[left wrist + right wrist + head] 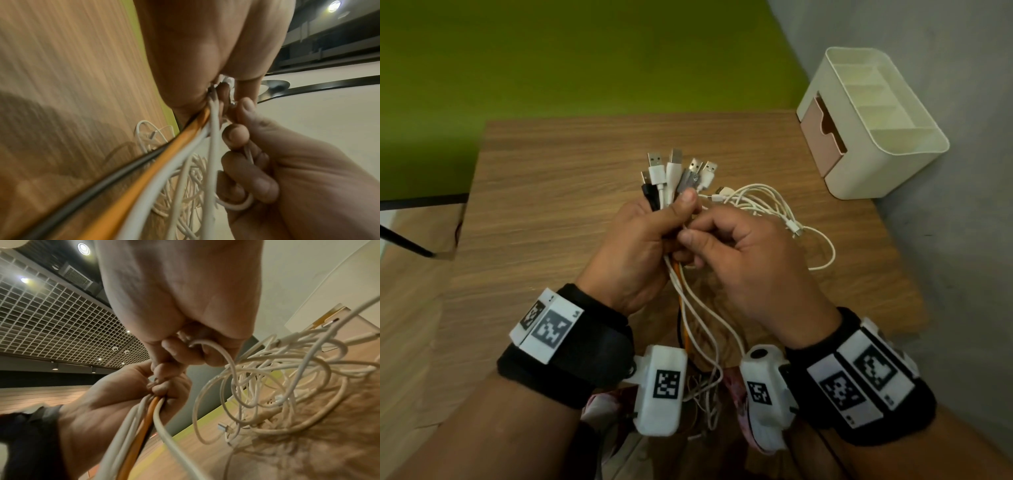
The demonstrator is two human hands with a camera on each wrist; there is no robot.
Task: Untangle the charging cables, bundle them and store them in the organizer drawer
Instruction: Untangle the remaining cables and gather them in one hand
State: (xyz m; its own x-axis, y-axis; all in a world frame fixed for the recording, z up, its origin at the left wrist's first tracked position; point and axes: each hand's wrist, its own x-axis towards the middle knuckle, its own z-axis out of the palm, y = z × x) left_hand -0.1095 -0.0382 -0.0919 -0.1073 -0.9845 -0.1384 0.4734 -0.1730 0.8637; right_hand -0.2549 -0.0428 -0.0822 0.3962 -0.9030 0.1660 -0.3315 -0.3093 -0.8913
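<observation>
L hand (635, 255) is gripping the cable bundle (673, 178) w/ plugs pointing up; R hand (736, 253) is pinching a white cable (222, 352). Loose loops (774, 209) are lying on the table (571, 171), organizer (869, 126) at the far-right corner.

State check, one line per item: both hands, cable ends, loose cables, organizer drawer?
left hand: grips the gathered cables just below their plugs.
right hand: fingers curled, pinching a white cable beside the left hand.
USB plugs: fanned out above the left hand, pointing away from the person.
loose white cables: still a tangled heap on the table.
organizer: top compartments empty.
pink drawer: looks closed.
</observation>
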